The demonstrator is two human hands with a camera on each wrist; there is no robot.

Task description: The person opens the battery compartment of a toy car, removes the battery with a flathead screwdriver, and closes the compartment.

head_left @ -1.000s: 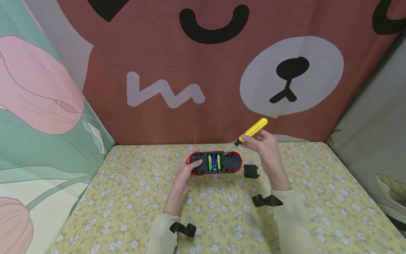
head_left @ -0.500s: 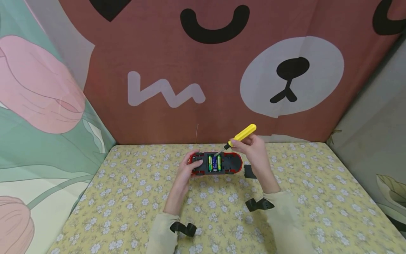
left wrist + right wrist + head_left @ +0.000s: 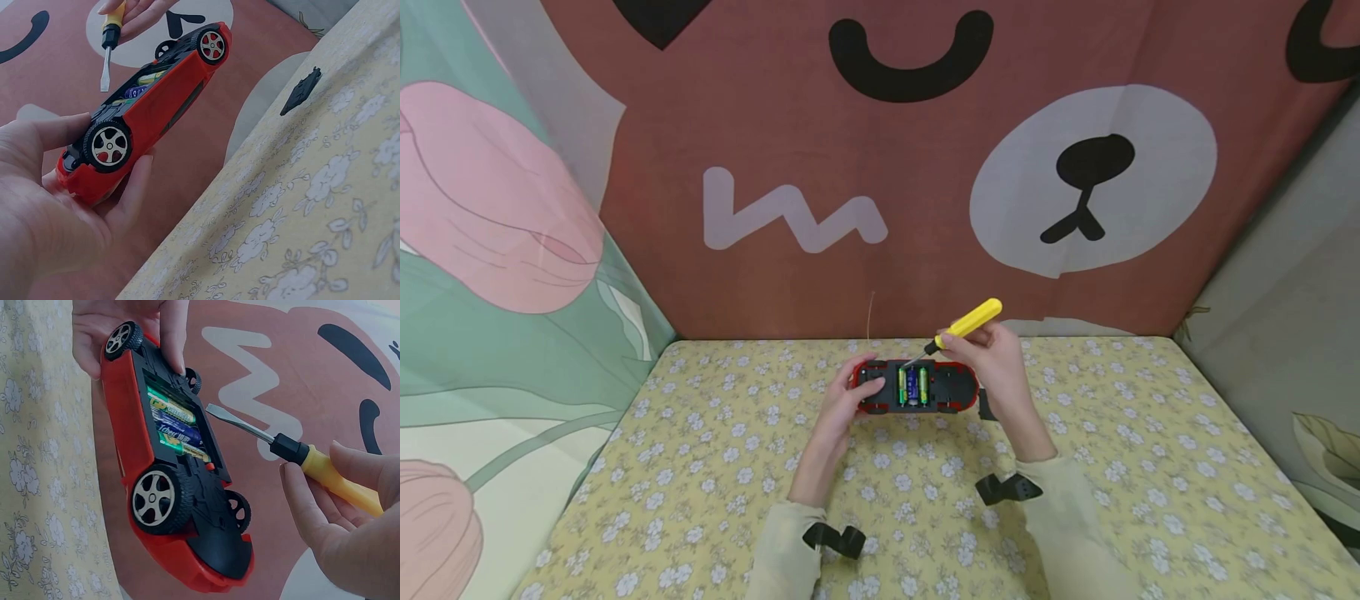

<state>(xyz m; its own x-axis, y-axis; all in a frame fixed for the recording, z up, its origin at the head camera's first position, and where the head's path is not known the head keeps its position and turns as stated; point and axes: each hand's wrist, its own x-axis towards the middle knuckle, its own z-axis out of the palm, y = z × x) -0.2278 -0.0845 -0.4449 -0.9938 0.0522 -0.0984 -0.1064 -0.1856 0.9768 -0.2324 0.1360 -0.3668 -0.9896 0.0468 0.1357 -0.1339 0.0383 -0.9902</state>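
A red toy car [image 3: 119, 431] is held upside down above the table, its black underside up. In its uncovered battery compartment lie three batteries [image 3: 175, 428], two green and yellow with a blue one between. My left hand [image 3: 56, 206] grips one end of the car, thumb on the underside and fingers beneath. My right hand [image 3: 996, 358] holds a flat-blade screwdriver [image 3: 340, 484] by its yellow handle. In the right wrist view the blade tip points at the compartment's edge, a little apart from the batteries.
The black battery cover [image 3: 301, 91] lies on the flowered tablecloth [image 3: 715, 467], to the right of the car and partly behind my right hand in the head view. A thin antenna [image 3: 870, 317] rises behind the car. A printed curtain [image 3: 775, 292] hangs at the table's back edge.
My right hand has moved left with the screwdriver, bringing its tip from the car's right part to the battery compartment. The car has shifted slightly right in my left hand's grip.
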